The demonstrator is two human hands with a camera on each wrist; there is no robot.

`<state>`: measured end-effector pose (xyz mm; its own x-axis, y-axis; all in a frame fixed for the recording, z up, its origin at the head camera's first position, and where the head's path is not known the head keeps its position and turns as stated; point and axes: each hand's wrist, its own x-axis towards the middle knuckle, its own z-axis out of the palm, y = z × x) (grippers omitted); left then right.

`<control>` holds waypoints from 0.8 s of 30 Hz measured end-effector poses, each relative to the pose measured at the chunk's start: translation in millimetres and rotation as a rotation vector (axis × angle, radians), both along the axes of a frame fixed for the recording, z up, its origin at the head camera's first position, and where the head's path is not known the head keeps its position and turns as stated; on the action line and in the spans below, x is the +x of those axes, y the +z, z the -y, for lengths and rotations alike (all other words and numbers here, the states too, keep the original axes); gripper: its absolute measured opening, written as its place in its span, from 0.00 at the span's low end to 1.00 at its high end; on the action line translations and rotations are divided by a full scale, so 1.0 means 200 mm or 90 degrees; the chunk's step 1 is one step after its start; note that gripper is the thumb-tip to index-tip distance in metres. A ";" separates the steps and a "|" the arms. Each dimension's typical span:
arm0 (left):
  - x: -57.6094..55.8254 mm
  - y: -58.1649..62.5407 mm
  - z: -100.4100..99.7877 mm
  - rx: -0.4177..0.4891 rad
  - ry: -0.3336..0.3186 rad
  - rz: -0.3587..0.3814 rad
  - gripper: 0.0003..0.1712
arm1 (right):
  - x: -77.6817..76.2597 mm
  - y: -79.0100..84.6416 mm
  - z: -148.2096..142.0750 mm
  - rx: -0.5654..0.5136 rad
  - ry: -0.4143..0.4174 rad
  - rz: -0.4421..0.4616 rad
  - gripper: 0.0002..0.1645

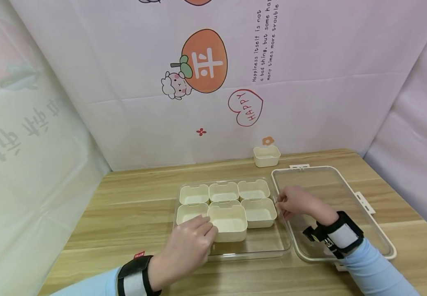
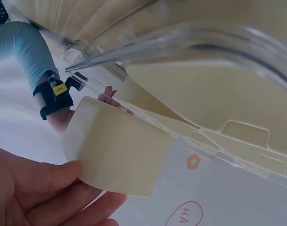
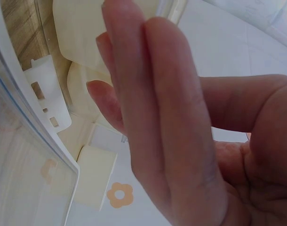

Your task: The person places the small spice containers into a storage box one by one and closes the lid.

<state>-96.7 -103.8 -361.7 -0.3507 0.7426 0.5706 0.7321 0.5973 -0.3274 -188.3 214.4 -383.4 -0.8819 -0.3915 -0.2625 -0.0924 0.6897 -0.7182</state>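
Observation:
My left hand [image 1: 189, 242] pinches a small cream box [image 1: 229, 224] by its left side, thumb on one face and fingers under or behind it in the left wrist view. This box overlaps the front middle of a clear tray [image 1: 250, 255]; whether it touches the tray floor I cannot tell. Several matching cream boxes [image 1: 259, 213] stand upright in two rows inside. At the tray's right wall, my right hand [image 1: 302, 203] rests its fingertips near the rim. Its fingers [image 3: 181, 103] look mostly straight in the right wrist view; their contact there is hidden.
A clear lid [image 1: 332, 205] with a cream frame and side clasps lies right of the tray, beneath my right forearm. One more cream box [image 1: 267, 157] stands at the table's back edge, against a printed cloth [image 1: 143, 127]. A small red tag [image 1: 139, 255] is near my left wrist.

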 end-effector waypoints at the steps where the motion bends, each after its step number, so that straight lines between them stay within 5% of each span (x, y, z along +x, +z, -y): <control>1: 0.00 0.00 0.00 0.000 -0.002 -0.002 0.07 | 0.00 0.00 0.00 0.001 -0.001 0.000 0.09; 11: 0.04 -0.03 -0.01 0.000 -0.015 -0.011 0.18 | 0.01 0.01 0.00 0.007 -0.003 -0.010 0.09; 24: 0.04 -0.07 -0.01 -0.046 -0.032 -0.011 0.17 | 0.01 0.01 0.00 0.003 0.003 -0.015 0.09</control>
